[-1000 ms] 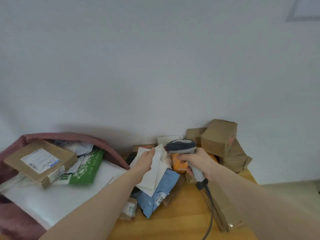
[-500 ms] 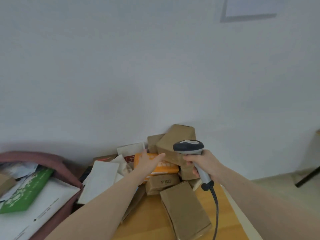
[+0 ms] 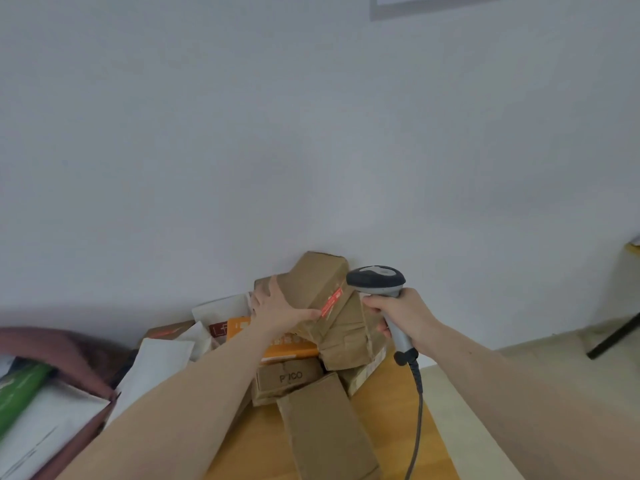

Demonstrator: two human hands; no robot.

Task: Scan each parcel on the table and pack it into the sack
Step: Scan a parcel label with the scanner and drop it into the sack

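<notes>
Parcels sit heaped against the wall at lower centre of the frame, and the one I'm after is the top brown parcel (image 3: 317, 285), tilted on the pile with a red tape strip (image 3: 331, 302) on its lower right edge. My left hand (image 3: 277, 308) lies spread on its left face, thumb reaching toward the strip, fingers (image 3: 258, 296) curling over the far side; it touches the parcel but I judge it hasn't closed into a firm grip yet. My right hand (image 3: 403, 315) is wrapped tight round the handle of the scanner (image 3: 377, 282), whose head hovers just right of the parcel, cable (image 3: 417, 403) trailing down toward the lower edge.

To do this step well, I'd get the fingers properly round the parcel before lifting, since it leans on the brown parcels below and could drag them off the tabletop (image 3: 391, 403). No shipping label shows on the faces I can see, so I expect to turn it until 1 appears, then aim the scanner squarely. The sack (image 3: 59, 348) waits at lower left, already holding a green mailer (image 3: 20, 386).

Both forearms reach forward and up from the bottom of the frame, the left angled right, the right angled left, converging on the pile.
</notes>
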